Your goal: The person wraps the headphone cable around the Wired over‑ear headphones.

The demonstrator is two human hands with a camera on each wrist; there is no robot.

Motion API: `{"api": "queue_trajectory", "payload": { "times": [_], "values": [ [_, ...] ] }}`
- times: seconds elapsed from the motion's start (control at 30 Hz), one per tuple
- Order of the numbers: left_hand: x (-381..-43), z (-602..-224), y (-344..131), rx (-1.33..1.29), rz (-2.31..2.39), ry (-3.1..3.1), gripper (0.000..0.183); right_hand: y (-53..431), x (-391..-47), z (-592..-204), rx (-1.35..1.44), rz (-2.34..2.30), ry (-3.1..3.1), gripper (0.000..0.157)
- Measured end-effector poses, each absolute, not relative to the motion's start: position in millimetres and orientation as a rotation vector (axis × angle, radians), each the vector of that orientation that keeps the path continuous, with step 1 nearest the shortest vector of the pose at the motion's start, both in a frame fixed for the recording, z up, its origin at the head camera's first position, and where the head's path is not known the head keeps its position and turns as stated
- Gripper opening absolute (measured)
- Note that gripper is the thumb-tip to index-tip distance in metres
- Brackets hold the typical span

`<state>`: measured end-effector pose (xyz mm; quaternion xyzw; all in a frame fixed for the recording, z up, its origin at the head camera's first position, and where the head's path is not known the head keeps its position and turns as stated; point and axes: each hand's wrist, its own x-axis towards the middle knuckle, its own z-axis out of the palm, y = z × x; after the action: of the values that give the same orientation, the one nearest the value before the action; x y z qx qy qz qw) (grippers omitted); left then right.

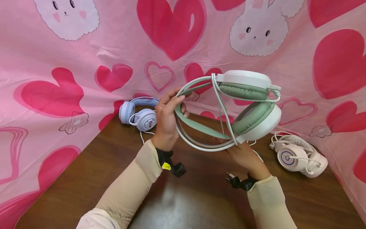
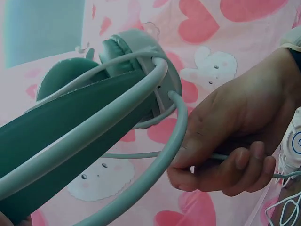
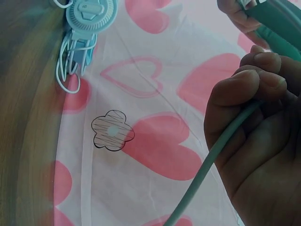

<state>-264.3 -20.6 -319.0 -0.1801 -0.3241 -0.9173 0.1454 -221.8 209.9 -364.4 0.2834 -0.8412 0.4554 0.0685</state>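
Observation:
My left hand [image 1: 167, 119] grips the headband of a pair of white headphones [image 1: 246, 78] with green cushions, held up above the table. The ear cups point to the right, and a white cord [image 1: 225, 108] runs across from one end of the headband to the other. Below the lower ear cup is my right hand [image 1: 246, 157], partly hidden behind the headphones in the head view. Its curled fingers hold the cable [image 3: 198, 174], which runs out of the fist in the right wrist view.
Light blue headphones [image 1: 146, 120] lie at the back left of the brown wooden table [image 1: 85, 178]. On the right lie cream headphones [image 1: 291, 157] with their cable bundled around them. A pink cloth [image 1: 114, 41] printed with hearts and rabbits hangs behind and along the sides.

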Motion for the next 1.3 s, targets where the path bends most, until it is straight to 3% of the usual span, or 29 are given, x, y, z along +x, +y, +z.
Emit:
{"api": "queue_trajectory", "payload": {
  "times": [0.43, 1.3],
  "values": [
    [-272.6, -320.6, -27.0, -0.484, -2.539, -0.946, 0.021, 206.6, -231.9, -362.1, 0.968, 1.338, -2.58, 0.025],
    [-278.8, -313.9, -44.4, -0.394, -2.271, -0.989, 0.017, 208.7, -229.6, -359.2, 0.91, 1.271, -2.706, 0.013]
  ]
}}
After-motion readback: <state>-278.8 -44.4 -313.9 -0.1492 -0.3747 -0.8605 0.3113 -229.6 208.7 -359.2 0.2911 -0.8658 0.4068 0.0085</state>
